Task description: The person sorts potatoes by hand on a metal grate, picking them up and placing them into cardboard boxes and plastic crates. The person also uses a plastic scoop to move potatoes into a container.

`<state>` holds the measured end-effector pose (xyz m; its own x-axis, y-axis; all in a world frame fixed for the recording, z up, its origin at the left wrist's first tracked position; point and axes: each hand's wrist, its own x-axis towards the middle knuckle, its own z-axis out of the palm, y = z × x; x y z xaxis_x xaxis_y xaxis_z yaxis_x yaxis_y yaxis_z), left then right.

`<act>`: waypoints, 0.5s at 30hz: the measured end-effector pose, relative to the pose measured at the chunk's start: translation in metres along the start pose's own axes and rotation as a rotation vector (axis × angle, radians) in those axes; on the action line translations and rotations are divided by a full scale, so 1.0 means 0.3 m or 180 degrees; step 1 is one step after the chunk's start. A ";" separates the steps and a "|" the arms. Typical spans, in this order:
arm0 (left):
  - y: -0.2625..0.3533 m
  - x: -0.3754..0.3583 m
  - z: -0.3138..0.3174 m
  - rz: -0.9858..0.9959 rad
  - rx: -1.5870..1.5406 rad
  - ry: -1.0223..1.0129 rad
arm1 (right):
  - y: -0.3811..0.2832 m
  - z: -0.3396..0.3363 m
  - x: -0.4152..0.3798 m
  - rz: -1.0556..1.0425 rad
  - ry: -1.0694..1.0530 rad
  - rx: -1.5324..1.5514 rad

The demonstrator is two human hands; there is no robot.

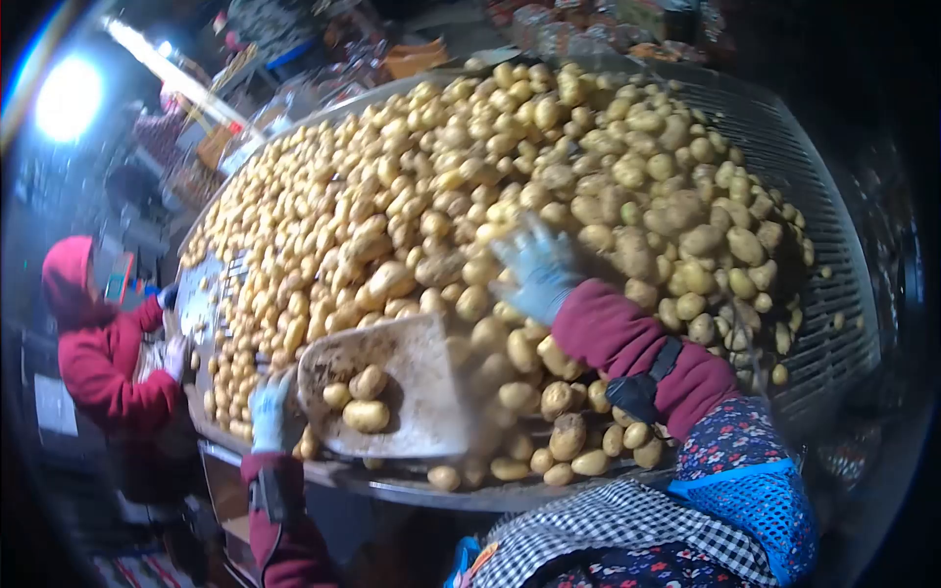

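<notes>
Potatoes (392, 196) lie heaped over a large metal sorting table (833, 196). My left hand (274, 407), in a pale blue glove, is at the closed end of a dirty white scoop (421, 377), its fingers wrapped at the scoop's edge. Several potatoes (366, 416) rest inside the scoop, whose wide side faces right near the table's front edge. My right hand (537, 267), gloved the same way, is spread over the middle of the heap, fingers apart, palm down on the potatoes.
A person in a red hooded top (108, 343) stands at the table's left end with hands by its edge. Crates and bags, one an orange box (416, 59), lie beyond the far edge. A bright lamp (69, 98) shines at upper left.
</notes>
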<state>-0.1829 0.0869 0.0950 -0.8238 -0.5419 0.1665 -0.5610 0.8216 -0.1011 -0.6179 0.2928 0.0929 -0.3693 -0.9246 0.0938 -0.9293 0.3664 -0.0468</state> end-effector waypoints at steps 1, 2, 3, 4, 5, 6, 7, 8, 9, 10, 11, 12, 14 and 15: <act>-0.006 0.008 0.030 -0.0142 -0.0356 -0.0052 | 0.000 -0.001 0.008 0.0060 -0.0011 0.0003; -0.003 0.012 0.022 -0.0204 -0.0315 -0.0224 | 0.010 0.007 0.017 0.0040 0.0050 0.0052; 0.005 0.011 0.012 -0.0246 -0.0279 -0.0390 | 0.015 0.014 0.020 0.0039 0.0117 0.0097; 0.020 0.002 -0.011 -0.0297 -0.0287 -0.0407 | 0.001 -0.010 0.014 0.0123 0.0179 0.0046; 0.037 -0.014 -0.039 -0.0226 -0.0348 -0.0398 | -0.002 -0.007 0.019 0.0208 0.0112 0.0082; 0.058 -0.036 -0.062 -0.0159 -0.0415 -0.0386 | -0.009 -0.016 0.018 0.0255 0.0072 0.0044; 0.083 -0.066 -0.076 -0.0217 -0.0438 -0.0395 | -0.016 -0.023 0.017 0.0294 0.0027 0.0003; 0.109 -0.100 -0.090 -0.0260 -0.0720 -0.0303 | -0.016 -0.016 0.020 0.0300 0.0072 -0.0009; 0.128 -0.139 -0.092 -0.0304 -0.1001 -0.0205 | -0.013 -0.009 0.021 0.0306 0.0115 -0.0022; 0.138 -0.185 -0.085 -0.0371 -0.0697 -0.0225 | -0.015 -0.014 0.021 0.0278 0.0123 -0.0087; 0.155 -0.238 -0.066 -0.0467 -0.0913 0.0140 | 0.017 0.046 0.029 0.0131 0.0410 -0.0127; 0.181 -0.288 -0.072 -0.0669 -0.0971 0.0188 | 0.030 0.059 0.030 0.0083 0.0479 -0.0104; 0.260 -0.382 -0.100 -0.1125 -0.1134 0.0513 | 0.076 0.103 0.031 -0.0168 0.0781 -0.0217; 0.285 -0.442 -0.122 -0.1308 -0.1545 0.0693 | 0.101 0.143 0.045 -0.0404 0.1035 -0.0295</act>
<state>-0.1187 0.2355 0.1001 -0.4871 -0.8215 0.2965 -0.6830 0.5699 0.4569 -0.6506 0.2869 0.0501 -0.2207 -0.8872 0.4051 -0.9592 0.2727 0.0746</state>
